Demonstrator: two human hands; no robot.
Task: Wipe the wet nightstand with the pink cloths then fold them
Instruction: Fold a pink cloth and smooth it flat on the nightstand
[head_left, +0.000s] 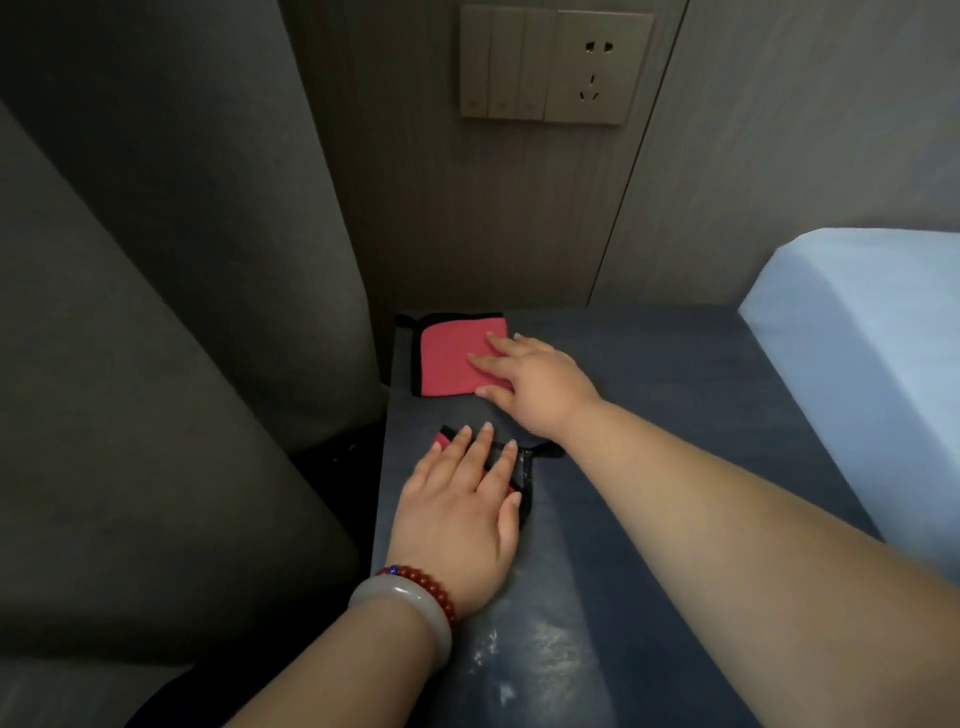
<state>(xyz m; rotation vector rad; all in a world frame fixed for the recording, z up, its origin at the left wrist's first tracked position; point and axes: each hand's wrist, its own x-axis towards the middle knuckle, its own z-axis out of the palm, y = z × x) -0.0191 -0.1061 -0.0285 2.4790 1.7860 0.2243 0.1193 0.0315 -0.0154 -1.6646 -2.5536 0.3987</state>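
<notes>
A pink cloth with a black border (448, 359) lies flat at the far left corner of the dark blue nightstand (649, 374). My right hand (530, 379) rests flat on its right edge with straight fingers. A second pink cloth (442, 441) lies nearer along the left edge, almost wholly hidden under my left hand (460, 504), which presses flat on it; only a pink corner and its black border show. Wet streaks glisten on the nightstand's near part (524, 654).
A grey curtain (156, 312) hangs along the left of the nightstand. A white bed (872, 332) adjoins it on the right. On the wall behind is a switch and socket panel (556, 65). My left wrist carries a pale bangle and red beads.
</notes>
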